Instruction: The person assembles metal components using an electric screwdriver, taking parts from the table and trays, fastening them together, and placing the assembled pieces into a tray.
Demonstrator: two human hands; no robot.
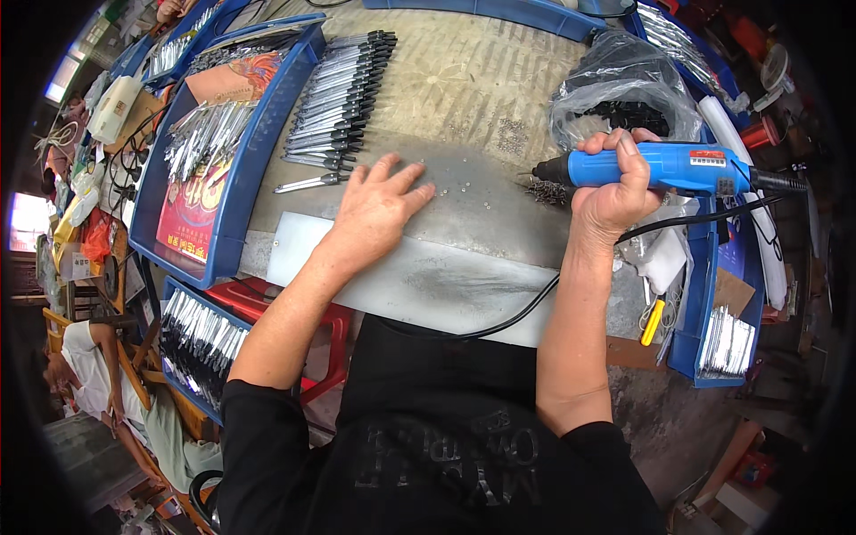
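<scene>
My right hand is wrapped round a blue electric screwdriver. Its black tip points left, over a small heap of dark small parts. Fingers spread, my left hand lies low over the worktable and holds nothing visible. Close to its fingers is the black end of a single silver-and-black pen; I cannot tell whether they touch. Beyond it, a long row of similar pens lies side by side. Small ring-like bits are scattered across the middle of the table.
At left stands a blue tray with pens and a red packet; another pen-filled tray sits lower. A clear plastic bag of black parts lies at back right. The black cord crosses the table's front. A yellow-handled tool lies right.
</scene>
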